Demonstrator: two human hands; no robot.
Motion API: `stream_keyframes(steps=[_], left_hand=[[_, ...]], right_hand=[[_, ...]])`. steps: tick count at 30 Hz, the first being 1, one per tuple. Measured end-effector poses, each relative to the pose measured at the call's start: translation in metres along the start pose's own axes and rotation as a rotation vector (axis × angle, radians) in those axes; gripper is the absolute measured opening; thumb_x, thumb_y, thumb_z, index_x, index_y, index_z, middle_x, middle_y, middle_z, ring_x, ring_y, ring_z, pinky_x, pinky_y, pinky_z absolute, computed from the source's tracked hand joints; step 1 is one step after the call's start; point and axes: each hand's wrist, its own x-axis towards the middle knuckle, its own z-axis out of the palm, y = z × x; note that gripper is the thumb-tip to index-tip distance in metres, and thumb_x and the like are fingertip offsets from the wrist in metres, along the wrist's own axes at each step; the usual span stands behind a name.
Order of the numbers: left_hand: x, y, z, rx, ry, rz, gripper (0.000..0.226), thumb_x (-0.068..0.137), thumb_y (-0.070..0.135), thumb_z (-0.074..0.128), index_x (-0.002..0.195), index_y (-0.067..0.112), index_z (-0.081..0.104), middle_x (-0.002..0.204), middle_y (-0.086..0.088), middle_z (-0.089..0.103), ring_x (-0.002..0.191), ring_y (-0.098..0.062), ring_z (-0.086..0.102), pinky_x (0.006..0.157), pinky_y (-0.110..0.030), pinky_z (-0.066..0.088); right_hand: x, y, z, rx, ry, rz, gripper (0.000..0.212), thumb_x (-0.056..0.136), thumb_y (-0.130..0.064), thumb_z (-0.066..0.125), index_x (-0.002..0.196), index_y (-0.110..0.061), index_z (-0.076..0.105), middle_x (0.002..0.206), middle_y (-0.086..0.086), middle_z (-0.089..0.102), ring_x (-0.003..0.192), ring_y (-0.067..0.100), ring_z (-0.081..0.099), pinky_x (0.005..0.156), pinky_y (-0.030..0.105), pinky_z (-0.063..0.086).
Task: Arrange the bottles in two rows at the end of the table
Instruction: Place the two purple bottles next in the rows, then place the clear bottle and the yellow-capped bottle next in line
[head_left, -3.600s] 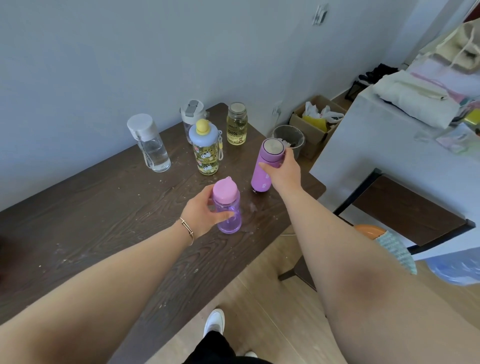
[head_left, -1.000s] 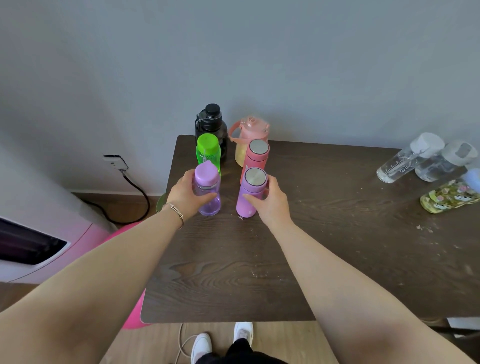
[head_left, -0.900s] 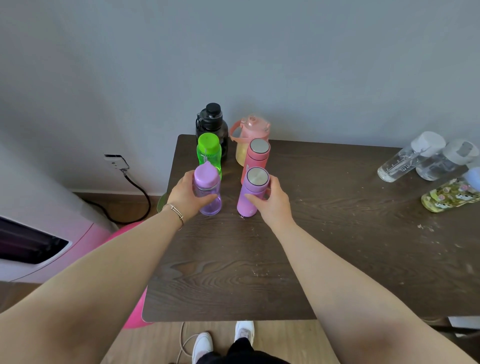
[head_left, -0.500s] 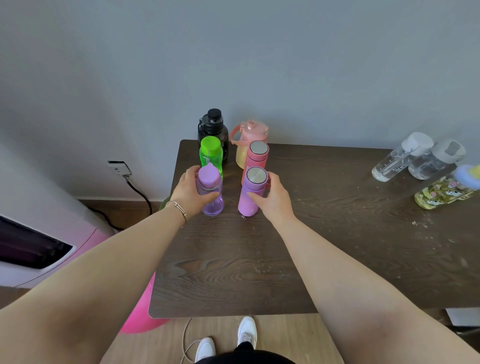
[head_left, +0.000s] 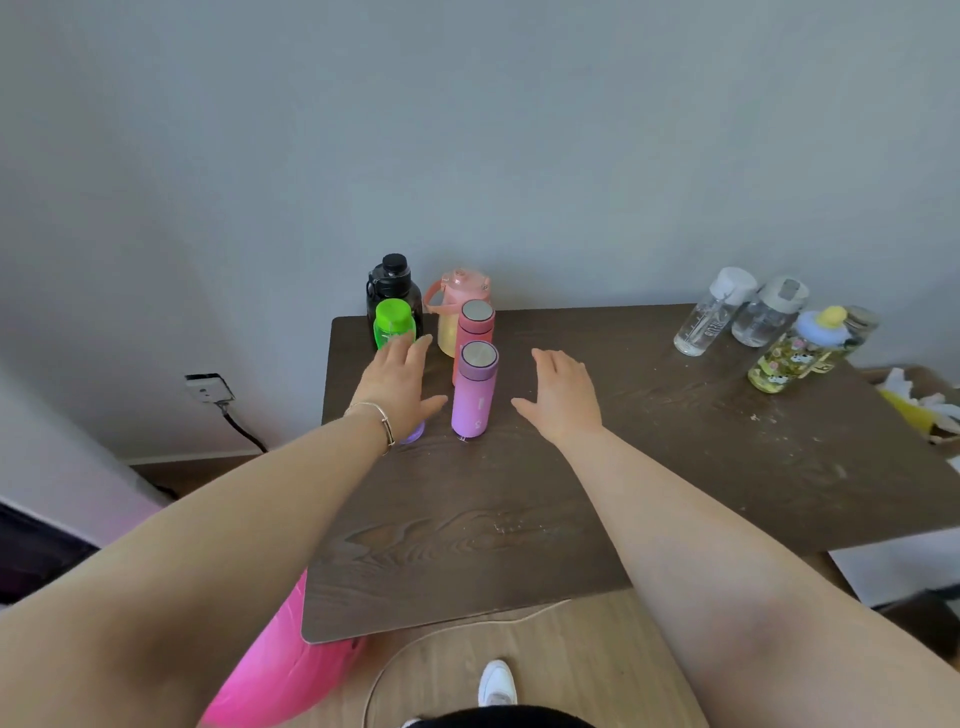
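Note:
At the left end of the dark wooden table (head_left: 467, 530), bottles stand in two rows. The left row holds a black jug (head_left: 390, 283), a green bottle (head_left: 393, 322) and a clear purple bottle (head_left: 414, 432), mostly hidden under my left hand (head_left: 402, 382). The right row holds a pink handled jug (head_left: 453, 301), a coral flask (head_left: 475, 325) and a purple flask (head_left: 474, 389). My left hand hovers open over the clear purple bottle. My right hand (head_left: 563, 395) is open, just right of the purple flask and apart from it.
At the table's right end stand two clear bottles (head_left: 714, 312) (head_left: 769, 312), a cartoon-print bottle (head_left: 795, 351) with a blue and yellow lid and a jar behind it. A wall socket with a cable (head_left: 208, 388) is at the left. A pink object (head_left: 291, 670) lies under the table.
Both hands have let go of the two purple bottles, which now stand at the front of the rows. The fingers have spread and the hands have lifted slightly away.

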Motion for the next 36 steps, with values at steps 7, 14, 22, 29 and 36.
stream_keyframes(steps=[7, 14, 22, 29, 36], left_hand=[[0.004, 0.064, 0.013, 0.203, -0.054, 0.139, 0.079, 0.084, 0.044, 0.065, 0.145, 0.014, 0.026, 0.152, -0.012, 0.027, 0.144, -0.036, 0.022, 0.115, -0.043, 0.024], [0.020, 0.145, 0.043, 0.185, -0.098, 0.110, 0.084, 0.089, 0.047, 0.059, 0.153, 0.016, 0.013, 0.161, -0.012, 0.012, 0.149, -0.033, 0.009, 0.120, -0.044, 0.017], [0.049, 0.275, 0.097, 0.221, -0.136, 0.075, 0.084, 0.090, 0.049, 0.057, 0.153, 0.015, 0.014, 0.162, -0.011, 0.012, 0.150, -0.031, 0.008, 0.121, -0.043, 0.016], [0.074, 0.390, 0.139, 0.220, -0.140, 0.068, 0.083, 0.090, 0.048, 0.057, 0.153, 0.016, 0.013, 0.162, -0.011, 0.012, 0.150, -0.031, 0.008, 0.121, -0.043, 0.016], [0.115, 0.432, 0.160, 0.247, -0.157, 0.089, 0.083, 0.091, 0.048, 0.056, 0.153, 0.016, 0.012, 0.162, -0.011, 0.011, 0.150, -0.030, 0.007, 0.121, -0.042, 0.016]], right_hand=[[-0.033, 0.054, -0.020, -0.183, 0.001, 0.041, 0.079, 0.102, -0.042, 0.065, 0.163, -0.012, 0.024, 0.169, 0.010, 0.032, 0.163, 0.030, 0.019, 0.135, 0.051, 0.015], [-0.052, 0.151, -0.042, -0.106, 0.015, 0.176, 0.080, 0.103, -0.042, 0.064, 0.164, -0.013, 0.021, 0.171, 0.009, 0.030, 0.163, 0.029, 0.019, 0.135, 0.049, 0.014], [-0.067, 0.301, -0.078, -0.076, 0.063, 0.225, 0.083, 0.101, -0.046, 0.065, 0.164, -0.013, 0.022, 0.170, 0.009, 0.032, 0.161, 0.027, 0.024, 0.134, 0.048, 0.017], [-0.075, 0.427, -0.103, 0.001, 0.090, 0.284, 0.079, 0.100, -0.044, 0.067, 0.162, -0.013, 0.028, 0.168, 0.010, 0.036, 0.159, 0.028, 0.030, 0.133, 0.048, 0.020], [-0.056, 0.483, -0.101, 0.055, 0.066, 0.339, 0.082, 0.099, -0.045, 0.069, 0.162, -0.011, 0.027, 0.166, 0.011, 0.039, 0.157, 0.029, 0.034, 0.132, 0.048, 0.026]])
